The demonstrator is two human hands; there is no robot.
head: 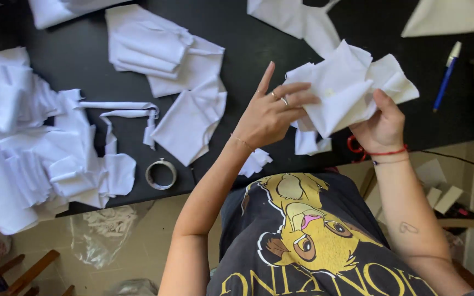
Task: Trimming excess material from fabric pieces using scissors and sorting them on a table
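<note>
The fingers [297, 100] of the left hand [270, 112] are pinching the near edge of a bunch of white fabric pieces [346, 87], thumb and the ringed fingers closing on the cloth while the forefinger is sticking straight up, clear of it. The right hand [382, 123] is gripping the same bunch from underneath, thumb pressing on top, so the pieces are being held up in the air between the two hands, just above the edge of the black table [248, 49]. To my eye she is peeling or sorting one layer off the stack; separating it cleanly would call for a light pull with the left while the right is keeping the rest clamped. Farther out, a folded pile of white cloth [160, 46] is lying on the table well apart from the hands, a roll of tape [161, 174] is sitting near the table edge, and a blue pen [446, 74] is lying off to the right.
</note>
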